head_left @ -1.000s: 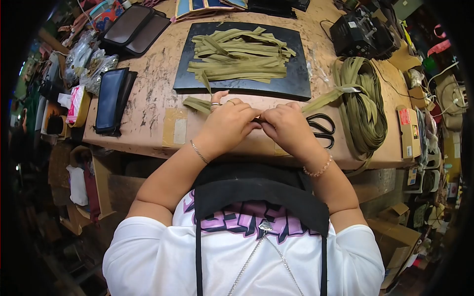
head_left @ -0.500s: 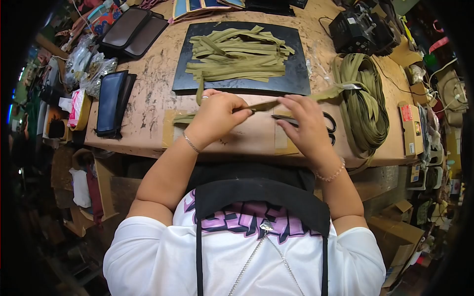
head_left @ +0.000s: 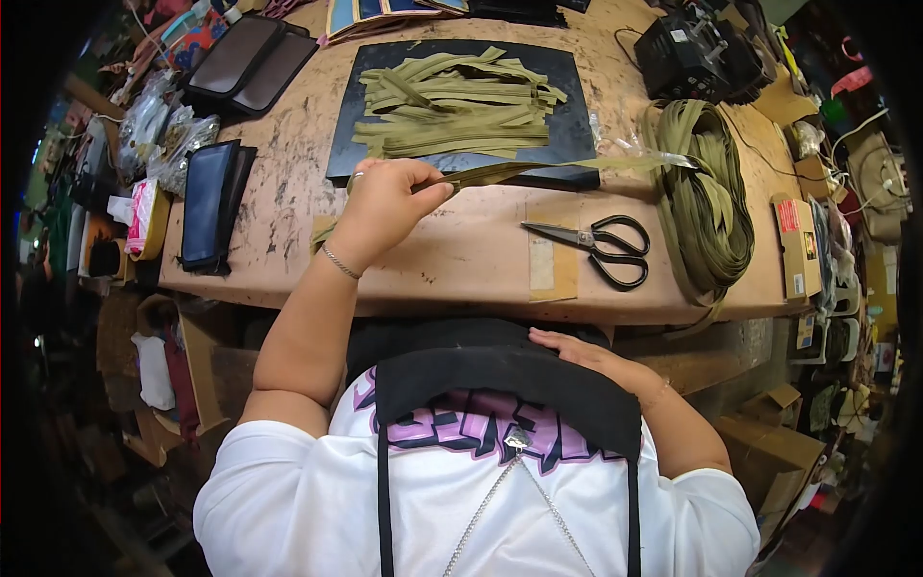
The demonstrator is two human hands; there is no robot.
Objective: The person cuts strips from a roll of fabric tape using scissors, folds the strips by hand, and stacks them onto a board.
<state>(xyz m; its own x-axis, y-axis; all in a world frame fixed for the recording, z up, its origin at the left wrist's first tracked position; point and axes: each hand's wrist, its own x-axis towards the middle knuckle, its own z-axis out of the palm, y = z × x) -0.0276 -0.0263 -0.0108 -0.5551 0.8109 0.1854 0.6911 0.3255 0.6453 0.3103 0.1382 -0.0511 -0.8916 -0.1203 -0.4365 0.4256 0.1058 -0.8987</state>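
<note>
Left fingers [head_left: 436, 195] pinch olive tape [head_left: 500, 172] (black board [head_left: 574, 135] holds piled strips [head_left: 471, 99]).

head-worn view, forward and down

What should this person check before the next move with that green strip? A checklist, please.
1. Green strip gripped: ok, pinched in the left hand.
2. Strip drawn out from the coil: ok, it stretches across to it.
3. Scissors in hand: not ok, lying untouched on the table.
4. Right hand empty: cannot tell, palm hidden against the black apron.
5. Strip length right: cannot tell.
</note>
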